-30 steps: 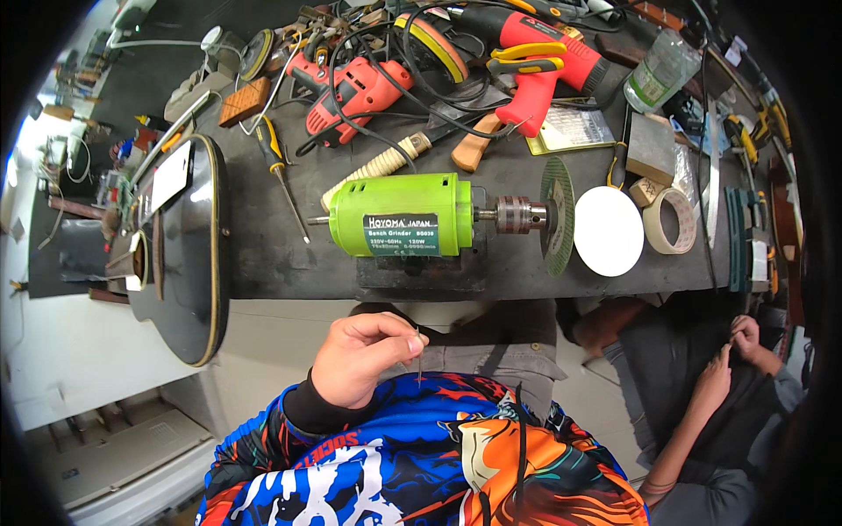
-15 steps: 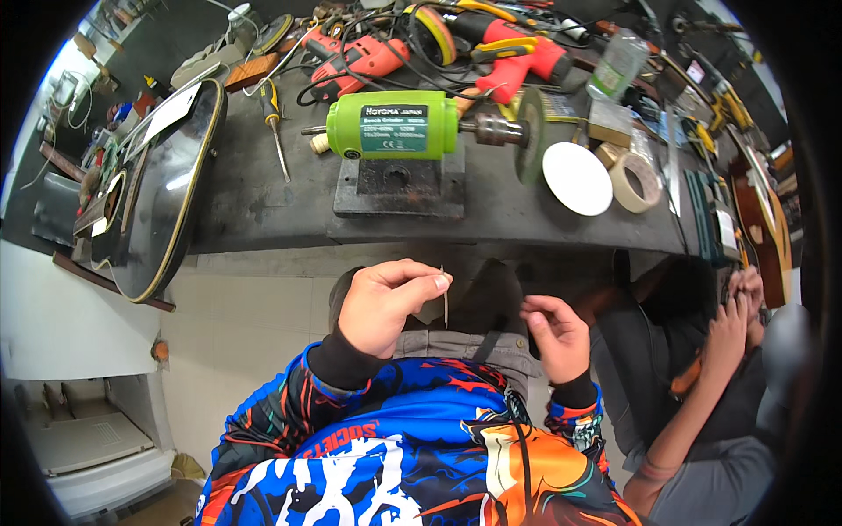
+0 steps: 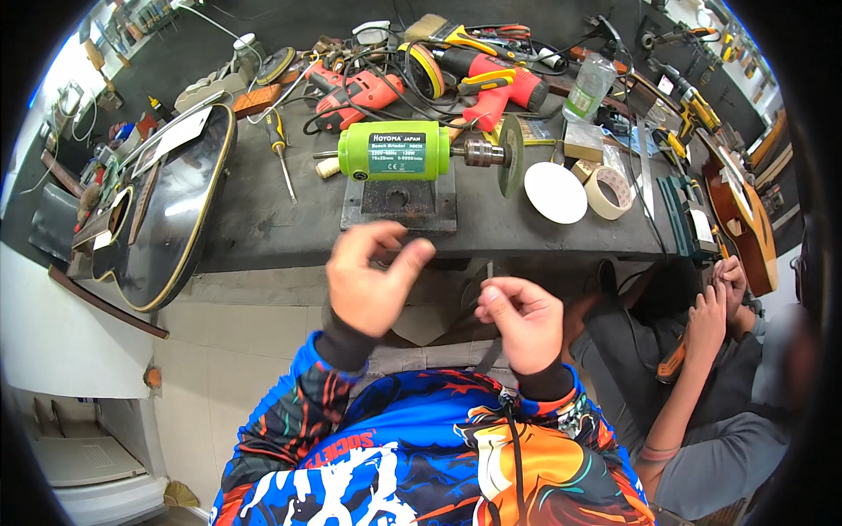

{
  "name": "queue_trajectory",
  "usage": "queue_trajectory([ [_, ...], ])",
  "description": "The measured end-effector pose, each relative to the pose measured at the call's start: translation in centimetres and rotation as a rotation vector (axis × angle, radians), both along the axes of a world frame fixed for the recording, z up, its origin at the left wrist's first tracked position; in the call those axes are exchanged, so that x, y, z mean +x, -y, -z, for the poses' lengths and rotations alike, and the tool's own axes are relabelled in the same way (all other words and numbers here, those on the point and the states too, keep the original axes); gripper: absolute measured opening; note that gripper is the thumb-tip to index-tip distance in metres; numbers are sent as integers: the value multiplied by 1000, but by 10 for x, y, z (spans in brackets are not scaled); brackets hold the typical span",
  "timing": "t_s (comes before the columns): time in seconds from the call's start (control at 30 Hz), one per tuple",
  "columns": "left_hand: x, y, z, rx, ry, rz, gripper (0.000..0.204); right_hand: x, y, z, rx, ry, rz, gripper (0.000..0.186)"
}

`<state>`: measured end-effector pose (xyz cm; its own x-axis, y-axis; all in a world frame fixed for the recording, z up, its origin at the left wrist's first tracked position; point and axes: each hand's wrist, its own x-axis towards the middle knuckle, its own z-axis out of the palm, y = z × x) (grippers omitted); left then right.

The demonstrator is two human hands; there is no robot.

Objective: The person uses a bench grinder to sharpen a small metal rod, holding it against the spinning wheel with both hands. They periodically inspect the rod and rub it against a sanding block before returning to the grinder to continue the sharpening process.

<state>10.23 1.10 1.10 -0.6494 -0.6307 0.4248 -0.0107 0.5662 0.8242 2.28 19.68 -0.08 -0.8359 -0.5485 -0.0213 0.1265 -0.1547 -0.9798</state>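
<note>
My left hand (image 3: 368,280), fingers apart and holding nothing, is raised in front of the bench. Lower and to its right, my right hand (image 3: 524,324) pinches a thin pale strip (image 3: 490,273) between thumb and forefinger; its material is unclear. Beyond both hands stands a green bench grinder (image 3: 393,151) on a black base (image 3: 368,216), with a chuck (image 3: 483,152) and a disc (image 3: 512,149) at its right end. A round white plate (image 3: 555,193) and a tape roll (image 3: 611,200) lie to the right of the grinder.
A black guitar body (image 3: 175,237) lies left on the dark bench (image 3: 267,241). Power tools (image 3: 360,101), cables and a screwdriver (image 3: 279,153) crowd the bench. A seated co-worker (image 3: 684,421) works at lower right, near a wooden guitar (image 3: 745,228).
The thin strip has passed from my left hand to my right. My left hand has risen and opened; my right hand has come in leftward and up. The bench view has shifted.
</note>
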Motion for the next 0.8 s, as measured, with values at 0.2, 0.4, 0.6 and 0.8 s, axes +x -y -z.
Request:
queue_trajectory([
  [0.2, -40, 41, 25, -594, -81, -272, 32, -35, 11, 9, 46, 31, 131, 15],
  [0.4, -39, 42, 19, -749, -30, -128, 35, -49, 19, 12, 44, 82, 142, 15],
  [0.6, -35, 52, 17, -801, 28, 6, 50, -52, 22, 19, 55, 98, 128, 16],
  [0.8, -35, 62, 16, -796, -17, 97, 43, -55, 25, 23, 38, 120, 118, 16],
])
